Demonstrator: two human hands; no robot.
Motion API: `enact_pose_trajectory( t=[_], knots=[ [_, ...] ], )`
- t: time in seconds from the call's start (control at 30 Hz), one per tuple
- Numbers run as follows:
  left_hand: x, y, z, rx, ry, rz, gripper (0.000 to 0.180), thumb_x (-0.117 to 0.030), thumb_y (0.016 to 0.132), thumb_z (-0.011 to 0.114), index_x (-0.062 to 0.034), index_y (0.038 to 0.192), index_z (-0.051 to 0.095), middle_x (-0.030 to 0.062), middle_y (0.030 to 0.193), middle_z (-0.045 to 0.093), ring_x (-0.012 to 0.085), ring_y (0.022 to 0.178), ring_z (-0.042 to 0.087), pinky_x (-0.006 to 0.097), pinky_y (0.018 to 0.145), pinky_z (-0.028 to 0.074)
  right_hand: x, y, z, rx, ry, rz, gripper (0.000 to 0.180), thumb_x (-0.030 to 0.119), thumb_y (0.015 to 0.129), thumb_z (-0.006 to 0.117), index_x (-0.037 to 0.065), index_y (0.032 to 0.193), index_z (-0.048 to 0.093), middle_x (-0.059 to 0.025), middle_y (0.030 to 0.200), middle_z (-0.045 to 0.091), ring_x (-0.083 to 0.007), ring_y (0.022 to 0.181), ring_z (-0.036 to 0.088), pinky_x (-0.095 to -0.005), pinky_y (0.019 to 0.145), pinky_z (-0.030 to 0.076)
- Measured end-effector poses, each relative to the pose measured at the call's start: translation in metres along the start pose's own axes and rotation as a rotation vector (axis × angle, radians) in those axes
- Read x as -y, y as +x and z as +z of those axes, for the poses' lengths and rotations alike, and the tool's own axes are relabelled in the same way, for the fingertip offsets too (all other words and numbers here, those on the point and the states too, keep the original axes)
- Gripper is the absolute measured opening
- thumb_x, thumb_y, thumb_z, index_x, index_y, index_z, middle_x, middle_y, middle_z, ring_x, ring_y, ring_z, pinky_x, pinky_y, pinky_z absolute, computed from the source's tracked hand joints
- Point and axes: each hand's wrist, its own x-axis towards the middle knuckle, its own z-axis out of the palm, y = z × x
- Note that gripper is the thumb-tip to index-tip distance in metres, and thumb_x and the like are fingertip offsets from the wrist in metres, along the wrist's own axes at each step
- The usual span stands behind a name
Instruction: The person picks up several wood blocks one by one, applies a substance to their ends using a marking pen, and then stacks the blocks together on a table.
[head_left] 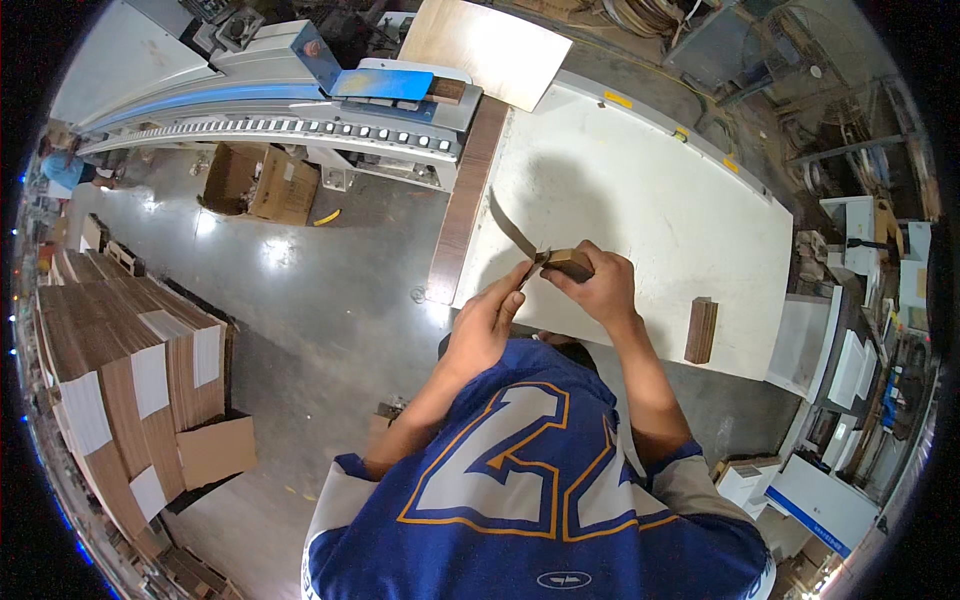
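My left hand (485,318) is closed, its thumb and fingertips pinching near the lower end of a thin, curved grey-brown strip (512,224). The strip sticks up and away over the white tabletop (640,190). A small brown wooden block (569,264) is gripped in my right hand (607,288), its left end meeting the strip close to my left fingertips. How the strip and the block touch is too small to make out. Farther right on the tabletop lies a brown stack of narrow pieces (702,330), apart from both hands.
A long machine (300,120) with a blue guard adjoins the table's far left. An open cardboard box (262,182) sits on the floor beneath it. Tall stacks of brown panels (130,350) stand at left. A pale board (485,50) rests at the table's back corner.
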Motion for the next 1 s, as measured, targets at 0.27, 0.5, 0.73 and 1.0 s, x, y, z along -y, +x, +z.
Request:
enact_pose_trajectory(
  t=[0.27, 0.5, 0.73, 1.0],
  knots=[
    [0.015, 0.003, -0.008, 0.02, -0.043, -0.086, 0.042, -0.026, 0.112, 0.052, -0.0118, 0.151, 0.057, 0.0254, 0.134, 0.069, 0.0428, 0.123, 0.068, 0.046, 0.102, 0.053, 0.004, 0.007, 0.0, 0.146, 0.052, 0.056, 0.053, 0.055, 0.082, 0.087, 0.006, 0.094, 0.072, -0.0121, 0.076, 0.075, -0.0326, 0.071, 0.075, -0.0423, 0.067, 0.059],
    [0.105, 0.052, -0.047, -0.349, 0.191, -0.17, 0.051, -0.037, 0.115, 0.045, -0.0048, 0.154, 0.054, 0.0294, 0.127, 0.072, 0.0366, 0.117, 0.071, 0.045, 0.099, 0.053, 0.035, -0.002, -0.004, 0.483, 0.58, 0.087, 0.048, 0.043, 0.078, 0.097, 0.004, 0.092, 0.073, -0.0052, 0.087, 0.076, -0.0136, 0.085, 0.071, -0.0309, 0.078, 0.057],
    [0.064, 0.051, -0.042, -0.357, 0.098, 0.072, 0.057, -0.037, 0.115, 0.048, -0.0003, 0.159, 0.047, 0.0028, 0.092, 0.059, 0.0126, 0.079, 0.053, 0.029, 0.076, 0.049, 0.01, 0.017, 0.003, 0.078, 1.19, 0.474, 0.045, 0.015, 0.094, 0.082, 0.0, 0.127, 0.055, -0.0132, 0.104, 0.074, -0.0228, 0.086, 0.077, -0.037, 0.078, 0.063],
    [-0.002, 0.021, 0.049, -0.078, 0.008, 0.109, 0.052, -0.033, 0.113, 0.051, 0.0026, 0.151, 0.053, 0.0303, 0.143, 0.062, 0.0429, 0.134, 0.06, 0.045, 0.114, 0.045, -0.017, 0.023, -0.03, -0.086, 1.155, 0.516, 0.045, 0.017, 0.095, 0.082, 0.001, 0.128, 0.055, -0.0111, 0.103, 0.072, -0.0233, 0.085, 0.077, -0.0368, 0.077, 0.064]
  ],
)
